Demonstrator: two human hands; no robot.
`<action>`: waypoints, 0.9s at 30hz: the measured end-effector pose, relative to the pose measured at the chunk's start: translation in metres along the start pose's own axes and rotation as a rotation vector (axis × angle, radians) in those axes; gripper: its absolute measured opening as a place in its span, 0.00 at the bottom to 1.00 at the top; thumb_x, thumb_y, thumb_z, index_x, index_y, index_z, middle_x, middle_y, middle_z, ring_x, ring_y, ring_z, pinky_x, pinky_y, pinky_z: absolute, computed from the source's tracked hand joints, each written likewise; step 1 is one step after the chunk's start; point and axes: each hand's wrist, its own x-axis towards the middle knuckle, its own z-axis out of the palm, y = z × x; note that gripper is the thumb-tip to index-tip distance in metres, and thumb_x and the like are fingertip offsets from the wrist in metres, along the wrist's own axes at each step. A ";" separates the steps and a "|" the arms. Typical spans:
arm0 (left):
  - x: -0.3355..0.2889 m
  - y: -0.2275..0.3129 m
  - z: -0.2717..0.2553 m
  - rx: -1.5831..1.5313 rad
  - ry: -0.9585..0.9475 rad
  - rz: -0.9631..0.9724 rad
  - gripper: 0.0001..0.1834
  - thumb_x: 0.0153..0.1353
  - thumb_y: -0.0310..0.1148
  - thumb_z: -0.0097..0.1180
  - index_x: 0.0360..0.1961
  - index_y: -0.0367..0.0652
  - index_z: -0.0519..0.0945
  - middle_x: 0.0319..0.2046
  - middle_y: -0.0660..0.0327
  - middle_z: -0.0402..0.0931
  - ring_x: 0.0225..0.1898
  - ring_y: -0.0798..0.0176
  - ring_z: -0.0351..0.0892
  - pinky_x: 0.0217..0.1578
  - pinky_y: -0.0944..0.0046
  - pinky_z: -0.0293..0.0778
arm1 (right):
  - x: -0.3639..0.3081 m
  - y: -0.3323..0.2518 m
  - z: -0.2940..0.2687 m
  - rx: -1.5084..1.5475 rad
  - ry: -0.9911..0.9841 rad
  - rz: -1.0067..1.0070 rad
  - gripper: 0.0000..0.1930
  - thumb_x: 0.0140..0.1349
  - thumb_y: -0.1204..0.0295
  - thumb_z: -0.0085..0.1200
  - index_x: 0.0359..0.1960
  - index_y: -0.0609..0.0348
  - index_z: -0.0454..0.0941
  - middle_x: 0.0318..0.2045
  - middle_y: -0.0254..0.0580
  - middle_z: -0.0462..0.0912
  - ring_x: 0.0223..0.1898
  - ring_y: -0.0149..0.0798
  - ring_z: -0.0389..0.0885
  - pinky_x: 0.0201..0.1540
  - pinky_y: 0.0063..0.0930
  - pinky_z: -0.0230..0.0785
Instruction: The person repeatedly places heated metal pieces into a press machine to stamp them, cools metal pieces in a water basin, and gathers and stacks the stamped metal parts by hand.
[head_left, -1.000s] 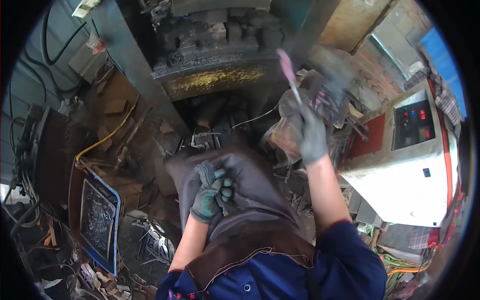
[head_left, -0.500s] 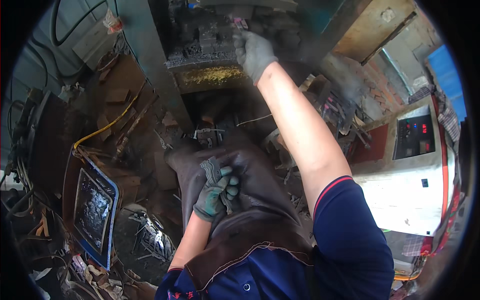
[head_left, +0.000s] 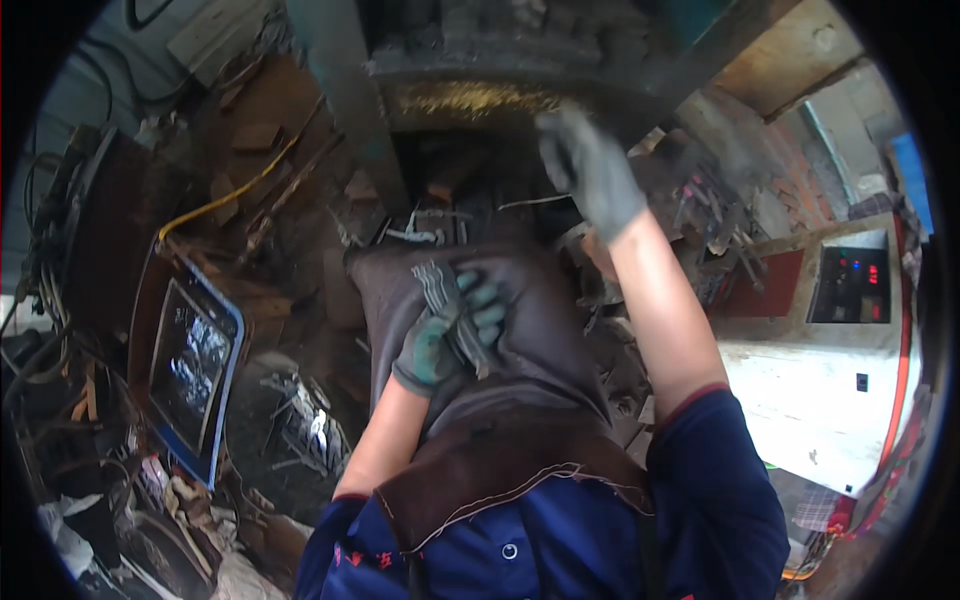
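Observation:
In my lap, over a dark brown leather apron [head_left: 530, 305], my left hand [head_left: 432, 340] wears a grey-green glove. Its fingers curl round a small bundle of flat, wavy grey metal strips [head_left: 436, 285], whose ends stick out above and below the palm. My right hand [head_left: 595, 170], in a grey glove, is raised at the end of an outstretched arm. It hangs in front of the machine's ledge [head_left: 480, 100], which is dusted with yellow flakes. Motion smears the right hand's fingers, so whether they hold anything does not show.
A dark steel upright [head_left: 350, 110] stands left of the ledge. Metal scraps [head_left: 425, 230] lie below it. To the left are a blue-rimmed tray-like panel [head_left: 190, 370] and a pile of shiny metal pieces [head_left: 315, 425]. A white control cabinet [head_left: 820, 390] with a lit display stands at right.
My right hand has drawn back from the dark machine, down and to the right. The view has tilted lower. My left hand still grips the strips in my lap.

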 end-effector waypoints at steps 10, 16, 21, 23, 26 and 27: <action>0.008 -0.015 -0.022 -0.029 -0.029 0.062 0.28 0.64 0.36 0.54 0.64 0.45 0.62 0.59 0.58 0.66 0.57 0.54 0.69 0.56 0.53 0.68 | -0.148 0.117 0.000 -0.774 -0.480 0.020 0.16 0.62 0.58 0.54 0.35 0.61 0.79 0.24 0.45 0.80 0.26 0.40 0.79 0.34 0.32 0.71; -0.004 -0.006 -0.036 0.082 0.000 0.071 0.25 0.66 0.40 0.52 0.62 0.50 0.63 0.54 0.61 0.68 0.52 0.56 0.70 0.42 0.60 0.76 | -0.159 0.128 -0.057 -0.200 -0.104 0.161 0.10 0.66 0.66 0.51 0.36 0.61 0.77 0.23 0.35 0.79 0.22 0.26 0.76 0.25 0.23 0.70; 0.008 -0.013 -0.024 0.077 0.039 -0.008 0.19 0.68 0.33 0.48 0.59 0.49 0.67 0.45 0.59 0.72 0.41 0.60 0.72 0.35 0.63 0.76 | -0.157 0.138 -0.145 0.014 0.691 0.004 0.10 0.68 0.63 0.49 0.36 0.57 0.76 0.17 0.29 0.71 0.15 0.24 0.66 0.16 0.18 0.57; 0.012 -0.014 -0.025 0.070 0.047 -0.018 0.18 0.68 0.33 0.47 0.59 0.48 0.68 0.44 0.58 0.72 0.39 0.59 0.73 0.35 0.63 0.77 | -0.141 0.139 -0.169 0.087 0.726 0.051 0.09 0.67 0.64 0.50 0.38 0.57 0.77 0.21 0.31 0.73 0.20 0.26 0.70 0.21 0.20 0.64; 0.011 -0.012 -0.033 0.052 0.019 -0.024 0.19 0.68 0.33 0.47 0.60 0.47 0.67 0.45 0.58 0.72 0.41 0.59 0.74 0.38 0.62 0.79 | -0.119 0.128 -0.187 0.540 0.664 -0.051 0.08 0.67 0.71 0.47 0.43 0.62 0.74 0.34 0.40 0.75 0.33 0.34 0.75 0.36 0.29 0.75; 0.012 -0.012 -0.033 0.045 -0.022 -0.029 0.20 0.68 0.33 0.47 0.60 0.46 0.65 0.47 0.59 0.71 0.43 0.60 0.75 0.40 0.61 0.80 | -0.111 0.127 -0.193 0.541 0.665 -0.051 0.08 0.67 0.71 0.47 0.43 0.62 0.74 0.34 0.40 0.75 0.33 0.34 0.75 0.36 0.29 0.75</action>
